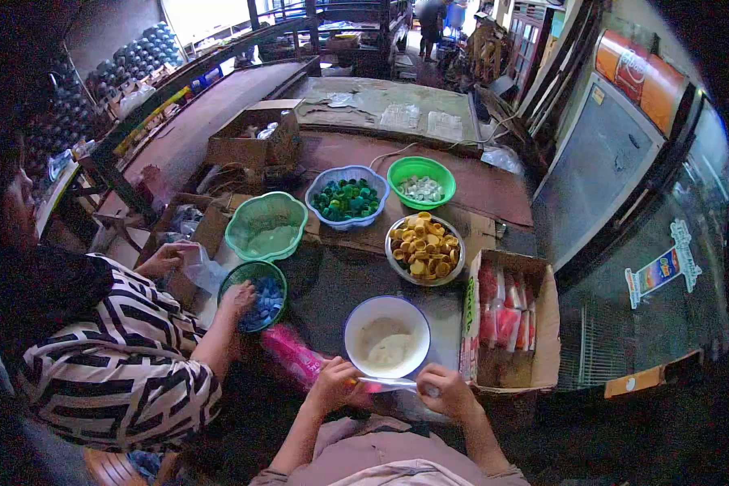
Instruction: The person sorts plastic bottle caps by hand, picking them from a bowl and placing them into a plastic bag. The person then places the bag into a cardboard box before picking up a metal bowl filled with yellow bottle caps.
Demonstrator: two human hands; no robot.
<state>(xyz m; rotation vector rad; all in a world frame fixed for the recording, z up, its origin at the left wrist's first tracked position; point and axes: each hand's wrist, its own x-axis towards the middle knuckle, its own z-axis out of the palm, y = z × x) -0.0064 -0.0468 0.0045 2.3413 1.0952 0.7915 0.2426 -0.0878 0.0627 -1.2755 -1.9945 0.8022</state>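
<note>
My left hand [334,387] and my right hand [445,392] are both closed on a small clear plastic bag [389,384], stretched between them at the near rim of a white bowl [349,334]. Something small and orange shows at my left fingertips; what it is I cannot make out. Inside the bowl lies a pale, cream-coloured content. A bright pink plastic pack [296,355] lies left of the bowl, beside my left hand. Beyond the bowl stands a basin of yellow caps [424,247].
A co-worker's hand [239,300] reaches into a green basket of blue pieces [267,304]; the other holds a clear bag. Behind are a pale green basin [233,231], a basin of green caps [347,200] and a green bowl [397,190]. Right stands a cardboard box [547,332] with red-and-white packs.
</note>
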